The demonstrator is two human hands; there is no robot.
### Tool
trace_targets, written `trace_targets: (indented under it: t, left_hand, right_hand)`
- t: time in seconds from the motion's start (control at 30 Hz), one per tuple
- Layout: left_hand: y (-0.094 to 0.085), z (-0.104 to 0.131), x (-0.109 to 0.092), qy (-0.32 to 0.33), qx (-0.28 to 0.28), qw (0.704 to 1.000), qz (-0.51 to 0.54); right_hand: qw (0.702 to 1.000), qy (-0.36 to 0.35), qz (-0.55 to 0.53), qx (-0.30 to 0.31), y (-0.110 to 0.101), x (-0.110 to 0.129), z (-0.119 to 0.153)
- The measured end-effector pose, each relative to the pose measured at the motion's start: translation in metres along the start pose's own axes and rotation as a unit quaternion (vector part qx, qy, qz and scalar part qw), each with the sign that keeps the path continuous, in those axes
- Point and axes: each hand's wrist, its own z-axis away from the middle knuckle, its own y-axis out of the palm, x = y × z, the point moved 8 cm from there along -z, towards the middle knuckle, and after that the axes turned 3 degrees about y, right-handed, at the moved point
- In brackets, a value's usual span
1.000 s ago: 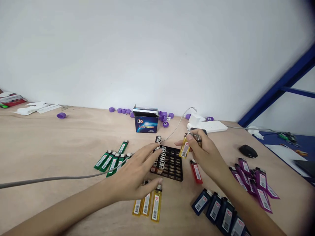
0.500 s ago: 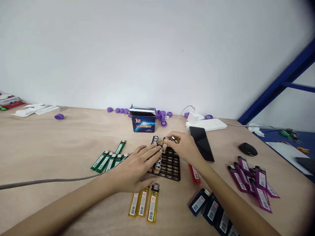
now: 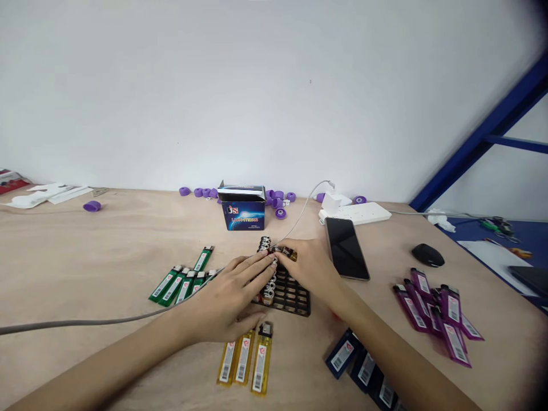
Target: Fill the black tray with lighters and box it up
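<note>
A black grid rack (image 3: 295,294) lies on the table under my hands, with metal-topped lighters (image 3: 269,285) standing upright in its left-hand cells. My left hand (image 3: 229,297) rests flat over the rack's left side, fingers stretched out and fingertips touching the lighter tops. Closed at the rack's back edge, my right hand (image 3: 314,268) pinches a yellow lighter (image 3: 292,253), mostly hidden by the fingers. Nearest my left wrist are several green lighters (image 3: 169,288). Yellow lighters (image 3: 260,365) lie just in front of the rack.
Behind the rack stands an open blue lighter box (image 3: 244,216). To the right are a phone (image 3: 346,248), a white power strip (image 3: 363,214), a black mouse (image 3: 428,255), purple lighters (image 3: 449,325) and dark blue lighters (image 3: 342,357). A grey cable (image 3: 107,321) runs under my left hand.
My right hand has lowered its fingers onto the rack's back part, and the yellow lighter held upright before has gone down among the cells. My left hand stays in place on the lighters.
</note>
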Motion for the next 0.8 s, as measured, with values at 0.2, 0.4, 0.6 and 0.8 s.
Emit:
trace_targets:
  t: [0.2, 0.4, 0.6, 0.8]
  left_hand:
    - [0.001, 0.000, 0.001, -0.002, 0.006, 1.000, 0.002]
    - [0.000, 0.000, 0.001, 0.000, -0.003, 1.000, 0.002]
    - [0.003, 0.003, 0.001, -0.012, -0.008, 1.000, -0.009]
    - [-0.024, 0.007, -0.019, -0.017, -0.070, 0.997, -0.022]
  right_hand:
    - [0.995, -0.064, -0.016, 0.081, 0.003, 0.014, 0.004]
    - [0.997, -0.014, -0.046, 0.058, -0.017, 0.004, -0.003]
    - [0.937, 0.084, -0.328, 0.087, -0.032, 0.006, 0.003]
    - [0.854, 0.072, -0.488, 0.169, -0.018, 0.046, 0.022]
